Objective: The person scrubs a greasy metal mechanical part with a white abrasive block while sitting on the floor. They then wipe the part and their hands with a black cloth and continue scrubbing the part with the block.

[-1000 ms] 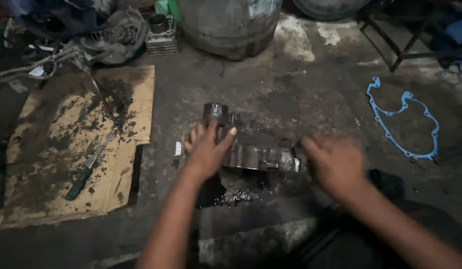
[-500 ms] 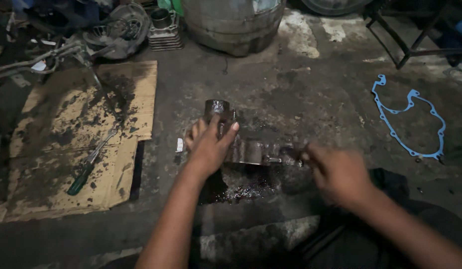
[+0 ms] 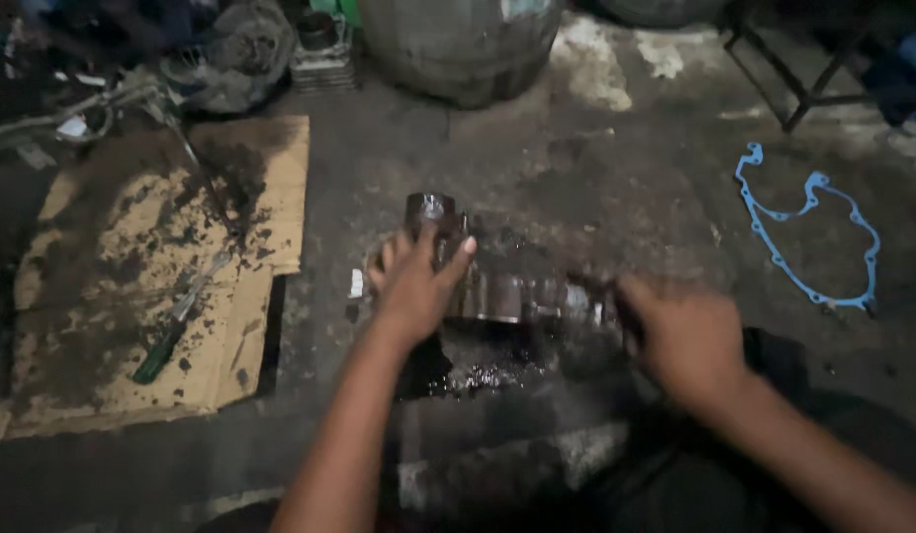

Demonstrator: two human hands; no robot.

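Down on the dark, oil-stained concrete floor (image 3: 596, 178), a greasy metal engine part (image 3: 507, 291) is seen lying on its side, roughly at the middle of the view, with a round silvery end (image 3: 430, 209) turned away from the camera. A wet black patch of oil (image 3: 478, 370) is spread on the floor just in front of it.

The left hand (image 3: 414, 286) is laid flat over the left portion of the engine part, fingers spread and pointing away; the part is pressed rather than clasped, and the palm is kept open. The right hand (image 3: 685, 336) is placed at the right end of the same part, with the fingers curled; it is blurred, so whether anything is clamped in it cannot be told.

To the left, a stained sheet of cardboard (image 3: 113, 296) is laid on the floor, and a screwdriver with a green handle (image 3: 177, 326) is rested on it, well apart from both hands. A blue gasket (image 3: 808, 242) is set flat on the floor to the right, near but not touching the right hand. At the top, the base of a large metal drum (image 3: 458, 49) is seen, with a finned engine cylinder (image 3: 322, 44) just beside it on the left.
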